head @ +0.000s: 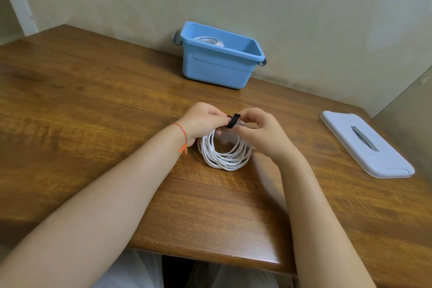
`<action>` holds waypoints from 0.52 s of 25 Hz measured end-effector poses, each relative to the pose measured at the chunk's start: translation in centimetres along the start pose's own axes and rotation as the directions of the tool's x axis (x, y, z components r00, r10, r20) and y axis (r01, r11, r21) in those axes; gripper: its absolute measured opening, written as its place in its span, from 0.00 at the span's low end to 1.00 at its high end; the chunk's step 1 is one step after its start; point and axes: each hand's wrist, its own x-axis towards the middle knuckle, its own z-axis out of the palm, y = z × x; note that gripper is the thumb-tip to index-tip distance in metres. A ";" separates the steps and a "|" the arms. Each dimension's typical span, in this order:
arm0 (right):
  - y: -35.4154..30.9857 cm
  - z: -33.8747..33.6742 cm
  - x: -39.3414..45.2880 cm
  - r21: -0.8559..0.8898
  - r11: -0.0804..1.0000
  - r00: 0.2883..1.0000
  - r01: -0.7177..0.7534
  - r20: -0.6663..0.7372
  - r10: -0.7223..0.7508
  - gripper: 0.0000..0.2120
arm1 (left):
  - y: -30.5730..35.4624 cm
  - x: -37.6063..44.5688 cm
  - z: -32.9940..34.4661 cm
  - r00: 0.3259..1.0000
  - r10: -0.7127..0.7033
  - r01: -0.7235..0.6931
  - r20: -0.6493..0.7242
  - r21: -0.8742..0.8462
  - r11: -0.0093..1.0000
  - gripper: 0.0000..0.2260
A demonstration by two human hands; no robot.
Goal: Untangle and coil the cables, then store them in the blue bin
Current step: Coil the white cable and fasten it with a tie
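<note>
While hands [203, 121] [259, 131] hold the coil [224, 154], lid [364, 145] lies right.

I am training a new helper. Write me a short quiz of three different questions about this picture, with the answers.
1. True or false: the blue bin already holds a coiled cable.
2. What do both hands hold at the top of the white cable coil?
3. The lid lies: A) on the bin B) on the table, right of the coil.

Key: 1 true; 2 a black strap; 3 B.
</note>
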 end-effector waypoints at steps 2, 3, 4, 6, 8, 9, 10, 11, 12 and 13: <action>0.3 0.3 0.3 0.006 0.999 0.998 0.049 -0.051 -0.048 0.03 | 0.2 -0.1 0.0 1.000 0.001 0.000 0.013 -0.066 0.998 0.05; 0.4 0.4 0.4 0.039 0.997 0.993 0.069 -0.096 -0.065 0.03 | 0.4 -0.3 0.1 1.000 0.005 -0.003 0.022 -0.089 0.996 0.05; 0.4 0.5 0.5 0.055 0.995 0.987 0.085 -0.140 -0.077 0.03 | 0.6 -0.4 0.1 1.000 0.004 -0.002 0.028 -0.096 0.995 0.06; 0.5 0.7 0.7 0.062 0.995 0.975 0.072 -0.214 -0.057 0.03 | 0.9 -0.4 0.2 0.999 -0.014 0.017 0.032 -0.104 0.994 0.06; 0.6 0.7 0.8 0.085 0.995 0.972 0.046 -0.235 -0.024 0.03 | 0.8 -0.3 0.3 0.999 -0.013 0.017 0.040 -0.111 0.994 0.07; 0.6 0.8 0.8 0.097 0.994 0.973 0.045 -0.231 -0.022 0.03 | 0.7 -0.2 0.2 0.999 0.007 -0.002 0.048 -0.101 0.995 0.07; 0.6 0.8 0.7 0.109 0.993 0.973 0.047 -0.229 -0.021 0.03 | 0.5 -0.2 0.2 0.998 0.034 -0.029 0.057 -0.084 0.996 0.07; 0.7 0.9 0.8 0.122 0.991 0.971 0.051 -0.239 -0.020 0.03 | 0.3 -0.3 0.3 0.996 0.060 -0.056 0.063 -0.073 0.996 0.08; 0.7 1.0 0.8 0.128 0.990 0.965 0.059 -0.262 -0.023 0.04 | 0.2 -0.3 0.3 0.995 0.077 -0.073 0.062 -0.067 0.995 0.08; 0.7 1.0 0.9 0.121 0.990 0.957 0.070 -0.287 -0.033 0.07 | 0.2 -0.4 0.4 0.995 0.080 -0.077 0.054 -0.067 0.995 0.08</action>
